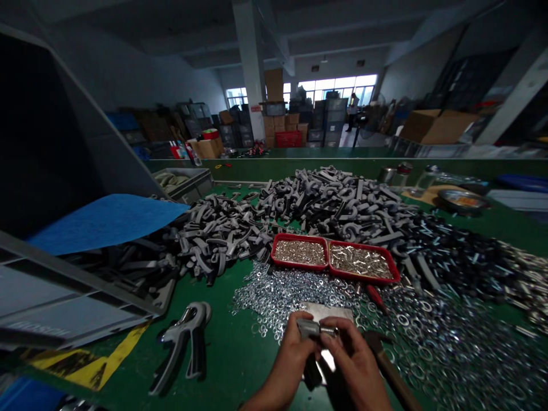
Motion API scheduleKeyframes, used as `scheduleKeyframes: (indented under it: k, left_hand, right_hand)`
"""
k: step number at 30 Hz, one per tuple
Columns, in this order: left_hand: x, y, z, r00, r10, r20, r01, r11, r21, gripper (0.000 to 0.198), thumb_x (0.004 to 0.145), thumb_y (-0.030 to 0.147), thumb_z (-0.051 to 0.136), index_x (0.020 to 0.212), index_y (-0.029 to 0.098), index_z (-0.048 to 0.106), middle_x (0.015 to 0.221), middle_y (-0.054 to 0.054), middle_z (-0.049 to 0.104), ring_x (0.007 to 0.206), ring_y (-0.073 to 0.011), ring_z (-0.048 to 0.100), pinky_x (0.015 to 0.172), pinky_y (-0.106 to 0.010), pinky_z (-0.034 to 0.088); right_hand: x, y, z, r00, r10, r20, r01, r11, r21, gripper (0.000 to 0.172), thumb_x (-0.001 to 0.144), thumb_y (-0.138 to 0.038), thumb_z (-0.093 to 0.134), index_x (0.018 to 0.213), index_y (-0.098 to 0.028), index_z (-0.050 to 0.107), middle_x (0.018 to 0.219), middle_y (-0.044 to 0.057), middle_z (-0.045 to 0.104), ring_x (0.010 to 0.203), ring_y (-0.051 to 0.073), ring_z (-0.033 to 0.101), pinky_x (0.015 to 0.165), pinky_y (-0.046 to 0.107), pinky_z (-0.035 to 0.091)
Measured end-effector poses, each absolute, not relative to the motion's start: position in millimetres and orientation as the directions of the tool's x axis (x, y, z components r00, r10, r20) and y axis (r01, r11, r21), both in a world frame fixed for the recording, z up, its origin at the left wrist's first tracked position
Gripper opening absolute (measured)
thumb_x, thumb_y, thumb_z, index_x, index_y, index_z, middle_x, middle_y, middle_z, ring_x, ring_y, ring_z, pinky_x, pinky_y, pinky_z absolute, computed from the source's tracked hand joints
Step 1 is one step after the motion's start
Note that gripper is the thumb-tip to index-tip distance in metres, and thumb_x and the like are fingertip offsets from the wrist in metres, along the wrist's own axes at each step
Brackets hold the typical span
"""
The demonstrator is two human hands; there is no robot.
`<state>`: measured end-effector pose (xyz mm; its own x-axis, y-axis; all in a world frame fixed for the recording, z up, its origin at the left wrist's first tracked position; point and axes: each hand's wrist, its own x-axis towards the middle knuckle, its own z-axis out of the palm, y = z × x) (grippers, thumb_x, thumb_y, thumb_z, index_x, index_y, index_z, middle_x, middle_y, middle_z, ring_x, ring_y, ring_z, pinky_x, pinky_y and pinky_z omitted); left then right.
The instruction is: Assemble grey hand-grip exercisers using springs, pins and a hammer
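Observation:
My left hand [293,357] is closed around a grey hand-grip handle [307,328] above a metal plate [327,311] on the table. At the handle's right end, my right hand [353,357] pinches a small metal spring [327,331], which looks coiled or threaded. The fingers hide part of both pieces. To the left lies an assembled hand gripper [188,342] with two grey-and-black handles and a spring. Beside my right hand rests a hammer [389,365] with a wooden handle.
Loose washers and rings [282,291] spread around two red trays [299,265] of small metal pins. Behind them rise piles of grey handles [334,200]. A grey crate [85,302] stands at left; black parts [458,257] lie at right. A person [352,111] stands far back.

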<state>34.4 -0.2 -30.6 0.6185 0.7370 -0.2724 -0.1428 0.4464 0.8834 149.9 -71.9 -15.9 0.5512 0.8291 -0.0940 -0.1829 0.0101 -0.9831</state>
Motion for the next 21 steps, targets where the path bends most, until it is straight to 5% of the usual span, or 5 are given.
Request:
scheduleKeyframes:
  k: [7, 10, 14, 17, 21]
  left_hand:
    - [12.9, -6.5, -24.1, 0.961, 0.118, -0.251, 0.121, 0.636, 0.763, 0.051, 0.07, 0.025, 0.071, 0.114, 0.016, 0.048, 0.077, -0.007, 0.07, 0.048, -0.0086, 0.053, 0.045, -0.019, 0.032]
    - [4.1, -9.9, -28.3, 0.93, 0.226, -0.292, 0.076, 0.657, 0.75, 0.04, 0.085, 0.047, 0.06, 0.108, 0.015, 0.051, 0.072, -0.008, 0.07, 0.04, -0.0072, 0.048, 0.042, -0.019, 0.028]
    - [-25.0, -4.2, -21.2, 0.754, 0.557, -0.348, -0.029, 0.557, 0.83, 0.034, 0.088, 0.049, 0.056, 0.098, 0.017, 0.053, 0.057, -0.002, 0.067, 0.033, -0.0065, 0.039, 0.037, -0.018, 0.023]
    - [-63.9, 16.9, 8.2, 0.541, 0.787, -0.298, -0.167, 0.447, 0.879, 0.033, 0.09, 0.052, 0.057, 0.09, 0.018, 0.052, 0.061, -0.001, 0.067, 0.037, -0.0064, 0.041, 0.038, -0.018, 0.026]
    - [-105.2, 49.5, 40.4, 0.362, 0.906, -0.218, -0.183, 0.298, 0.937, 0.027, 0.091, 0.045, 0.061, 0.09, 0.018, 0.056, 0.075, 0.0, 0.066, 0.051, -0.0069, 0.049, 0.052, -0.019, 0.04]
  right_hand:
    - [159.7, -79.1, -5.8, 0.209, 0.969, -0.132, -0.366, -0.048, -0.929, 0.027, 0.079, -0.045, 0.074, 0.088, -0.022, 0.063, 0.088, -0.001, 0.057, 0.078, 0.016, 0.055, 0.068, 0.027, 0.044]
    - [158.8, -73.7, -8.6, 0.149, 0.974, -0.169, -0.29, -0.121, -0.949, 0.025, 0.086, -0.045, 0.067, 0.089, -0.021, 0.061, 0.085, 0.0, 0.058, 0.078, 0.017, 0.056, 0.072, 0.03, 0.045]
    - [146.6, -36.5, -20.2, 0.186, 0.982, 0.014, 0.246, -0.033, -0.969, 0.016, 0.097, -0.035, 0.053, 0.094, -0.021, 0.061, 0.092, 0.003, 0.062, 0.09, 0.02, 0.058, 0.083, 0.034, 0.045]
    - [110.7, 1.9, -32.3, -0.11, 0.969, 0.222, 0.687, 0.235, -0.688, 0.011, 0.098, -0.023, 0.054, 0.09, -0.021, 0.062, 0.094, 0.004, 0.064, 0.094, 0.021, 0.057, 0.087, 0.035, 0.046]
    - [58.0, 40.9, -48.1, -0.321, 0.922, 0.215, 0.791, 0.386, -0.475, 0.012, 0.093, -0.012, 0.058, 0.087, -0.018, 0.066, 0.091, 0.008, 0.065, 0.097, 0.026, 0.055, 0.091, 0.042, 0.045]
